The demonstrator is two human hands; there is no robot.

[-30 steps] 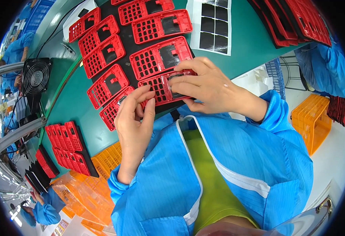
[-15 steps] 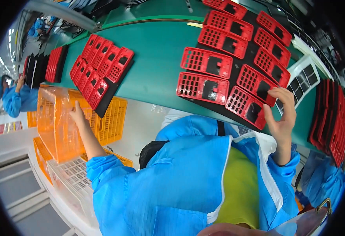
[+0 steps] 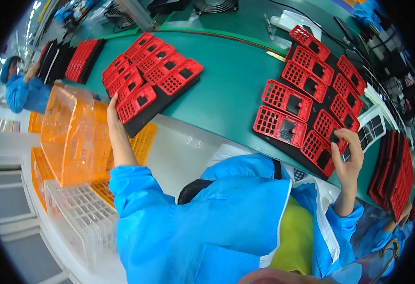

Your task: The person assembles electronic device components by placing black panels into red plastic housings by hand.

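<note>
My left hand (image 3: 116, 124) is at the near left edge of a black tray (image 3: 139, 124) bearing rows of red perforated plastic housings (image 3: 136, 101). One digit lies along the tray's edge; the other fingers are hidden, seemingly curled round it. To the right, a second black tray (image 3: 283, 147) carries more red housings (image 3: 280, 125), each with a grid of slots and a dark window. My right hand (image 3: 349, 154) is at its right edge, thumb and forefinger curved and apart, fingertips touching the ends of two red housings (image 3: 328, 124).
The green table (image 3: 217, 94) lies under both trays. Orange crates (image 3: 65, 156), one with clear plastic film, and a white crate (image 3: 82, 213) stand at left. Stacked red housings on trays (image 3: 392, 175) stand at right, beside a white frame (image 3: 370, 128). A co-worker (image 3: 23, 90) is at far left.
My left hand has moved up from beside the orange crate to the left tray's edge. My right hand stays at the right tray's edge. The view has shifted, sliding the trays rightward in the picture.
</note>
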